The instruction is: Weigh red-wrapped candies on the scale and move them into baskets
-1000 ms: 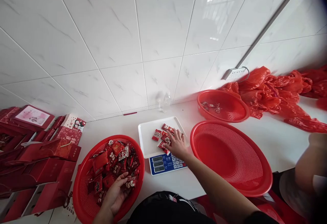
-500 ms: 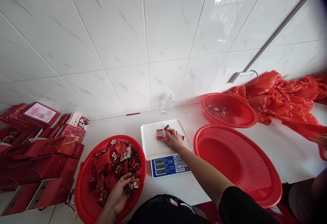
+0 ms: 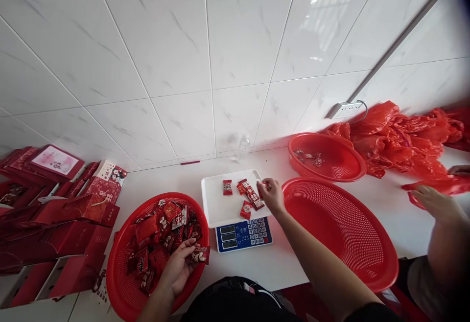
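My left hand (image 3: pixel 179 267) is closed on a red wrapped snack packet (image 3: pixel 200 254), held over the front right part of a red plastic basket (image 3: pixel 121 283) full of similar small packets. At the right edge of the white tray (image 3: pixel 213 209) of a digital scale (image 3: pixel 244 235), my right hand (image 3: pixel 272 195) pinches a small red packet (image 3: pixel 261 188), partly hidden by the fingers. Several packets lie on the tray: a small one (image 3: pixel 227 187) at the left, a longer one (image 3: pixel 254 197) and a small one (image 3: pixel 246 209) nearer the front.
A large red basket (image 3: pixel 341 224) stands right of the scale, with a smaller red basket (image 3: pixel 330 158) holding a few packets behind it. Red gift boxes (image 3: pixel 84 243) are stacked at left. Red plastic bags (image 3: pixel 396 136) and another person's hand (image 3: pixel 436 204) are at right.
My right hand has moved right across the tray, uncovering the packets there. My left hand has shifted slightly right with its packet. Another person's hand has come further into view at right.
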The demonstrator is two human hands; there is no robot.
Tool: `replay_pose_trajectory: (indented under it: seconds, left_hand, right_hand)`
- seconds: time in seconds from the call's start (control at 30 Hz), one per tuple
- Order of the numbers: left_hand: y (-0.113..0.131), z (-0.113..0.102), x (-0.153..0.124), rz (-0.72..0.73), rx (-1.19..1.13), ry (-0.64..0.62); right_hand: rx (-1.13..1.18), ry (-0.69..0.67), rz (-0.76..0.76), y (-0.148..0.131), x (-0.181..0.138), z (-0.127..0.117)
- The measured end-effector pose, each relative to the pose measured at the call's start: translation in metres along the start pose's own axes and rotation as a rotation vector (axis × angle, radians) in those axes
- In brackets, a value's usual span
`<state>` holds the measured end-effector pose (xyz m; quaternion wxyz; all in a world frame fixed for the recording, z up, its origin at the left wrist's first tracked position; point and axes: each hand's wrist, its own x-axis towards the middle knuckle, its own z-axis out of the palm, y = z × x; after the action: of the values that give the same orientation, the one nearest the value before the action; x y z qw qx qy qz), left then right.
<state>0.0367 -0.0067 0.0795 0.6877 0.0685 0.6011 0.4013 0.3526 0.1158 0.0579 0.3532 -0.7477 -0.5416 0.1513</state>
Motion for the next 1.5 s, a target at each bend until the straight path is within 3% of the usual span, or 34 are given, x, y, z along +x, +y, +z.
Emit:
replay_pose_trajectory:
  seconds: [0.07, 0.17, 0.27, 0.37, 0.47, 0.6, 0.7, 0.8, 1.0, 1.2, 1.33, 1.5]
  left_hand:
    - [0.001, 0.000, -0.001, -0.003, 0.013, 0.012]
    - [0.000, 0.000, -0.002, -0.015, 0.037, 0.016]
    - [0.000, 0.001, -0.003, -0.024, 0.054, 0.018]
    - [0.001, 0.004, -0.003, -0.030, 0.067, 0.019]
    - [0.004, 0.007, -0.003, -0.033, 0.075, 0.018]
    - [0.009, 0.008, -0.007, -0.018, 0.039, 0.006]
    - [0.010, 0.003, -0.010, -0.011, 0.007, 0.030]
    - [0.006, -0.008, -0.010, -0.005, -0.005, 0.069]
    - [-0.002, -0.026, -0.006, -0.009, -0.059, 0.099]
    - [0.003, -0.020, -0.010, -0.007, -0.064, 0.127]
    - [0.004, -0.013, -0.012, -0.005, -0.041, 0.113]
    - [0.001, -0.009, -0.014, -0.021, -0.067, 0.094]
  right_hand:
    - [-0.014, 0.076, 0.037, 0.022, -0.009, -0.027]
    - [-0.182, 0.023, 0.143, 0.059, -0.031, -0.058]
    - [-0.404, -0.025, 0.117, 0.076, -0.052, -0.066]
    - [-0.492, -0.095, -0.070, 0.063, -0.061, -0.047]
    - [-0.483, -0.283, -0.209, 0.034, -0.059, -0.011]
    - [-0.495, -0.465, -0.183, 0.000, -0.043, 0.039]
    - [-0.508, -0.500, -0.120, -0.016, -0.028, 0.064]
    - [-0.502, -0.498, -0.171, -0.027, -0.014, 0.078]
    - [-0.479, -0.534, -0.348, -0.041, 0.001, 0.091]
    - [-0.319, -0.466, -0.457, -0.037, 0.003, 0.091]
    - [-0.194, -0.430, -0.377, -0.034, 0.008, 0.088]
    - [-0.003, -0.236, -0.097, -0.031, 0.017, 0.080]
